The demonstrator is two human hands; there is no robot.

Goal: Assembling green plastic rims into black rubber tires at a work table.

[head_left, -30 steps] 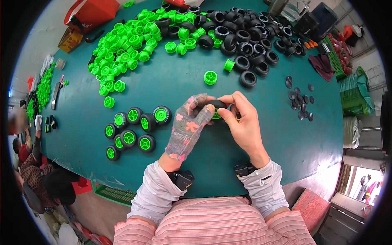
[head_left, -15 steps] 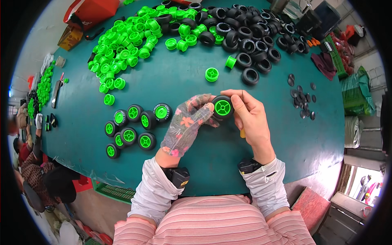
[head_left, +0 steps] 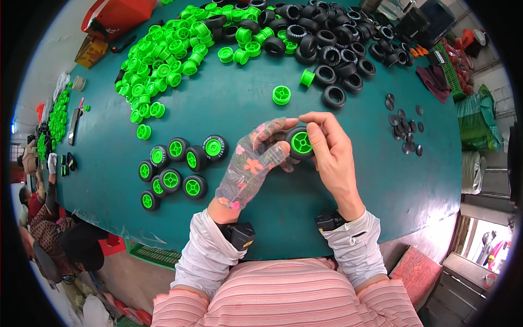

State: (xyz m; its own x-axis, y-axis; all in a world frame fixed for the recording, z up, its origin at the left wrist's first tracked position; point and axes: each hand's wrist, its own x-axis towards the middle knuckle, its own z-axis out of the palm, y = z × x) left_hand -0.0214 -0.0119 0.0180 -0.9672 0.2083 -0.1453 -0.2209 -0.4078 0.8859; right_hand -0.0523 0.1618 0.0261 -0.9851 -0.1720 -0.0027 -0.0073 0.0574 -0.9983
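Both hands hold one wheel [head_left: 300,143] above the middle of the green surface [head_left: 239,103]: left hand [head_left: 253,163], gloved, grips its black tyre; right hand [head_left: 329,150] pinches its green hub side. Left of that wheel lie nine finished wheels [head_left: 180,166]. Beyond it, loose green hubs [head_left: 169,60] and black tyres [head_left: 332,49] remain, so most work looks undone. Far beyond-left, a red bag [head_left: 117,13] and cardboard box [head_left: 90,50].
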